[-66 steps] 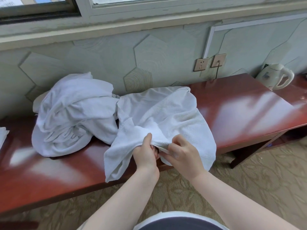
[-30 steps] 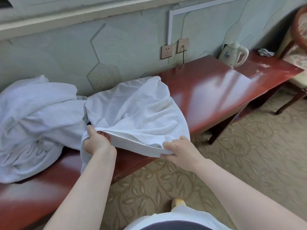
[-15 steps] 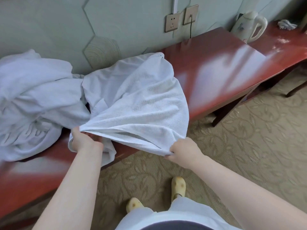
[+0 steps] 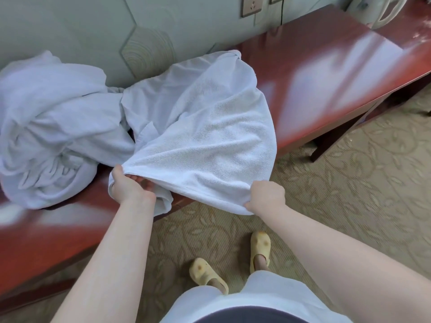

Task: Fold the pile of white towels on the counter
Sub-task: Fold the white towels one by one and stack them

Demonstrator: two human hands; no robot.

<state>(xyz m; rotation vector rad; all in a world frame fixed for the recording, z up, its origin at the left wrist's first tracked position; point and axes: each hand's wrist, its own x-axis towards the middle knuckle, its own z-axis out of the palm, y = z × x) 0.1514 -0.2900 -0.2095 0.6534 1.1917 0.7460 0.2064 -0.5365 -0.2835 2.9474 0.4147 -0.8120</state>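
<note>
- Person's shorts (image 4: 254, 297) at 6 o'clock, bottom edge; two yellow slippers (image 4: 260, 249) just above, standing on patterned carpet (image 4: 349, 194).
- Left hand (image 4: 129, 186) at about 9 o'clock of centre, fingers curled under the near hem of the white towel (image 4: 205, 136), thumb on top, gripping the left end of that edge.
- Right hand (image 4: 267, 198) at about 4 o'clock of centre, knuckles up, fist closed round the towel's right near corner, held out past the counter's front edge over the carpet.
- Hem hangs in a shallow sag between the two hands; a loose flap of the same towel drops below the left hand, over the counter edge.
- Rest of the towel lies spread on the red-brown counter (image 4: 326, 78), running back toward 12 o'clock until it touches the wall.
- Pile of white towels (image 4: 53, 122) at 9–10 o'clock, bunched up on the counter, touching the held towel's left side and leaning on the wall.
- Counter's right stretch at 1–2 o'clock is glossy with light streaks.
- Far: wall socket (image 4: 251, 5) at 12 o'clock, a dark cord beside it; white kettle (image 4: 373, 10) at 1 o'clock on the counter, cut off by the frame.
</note>
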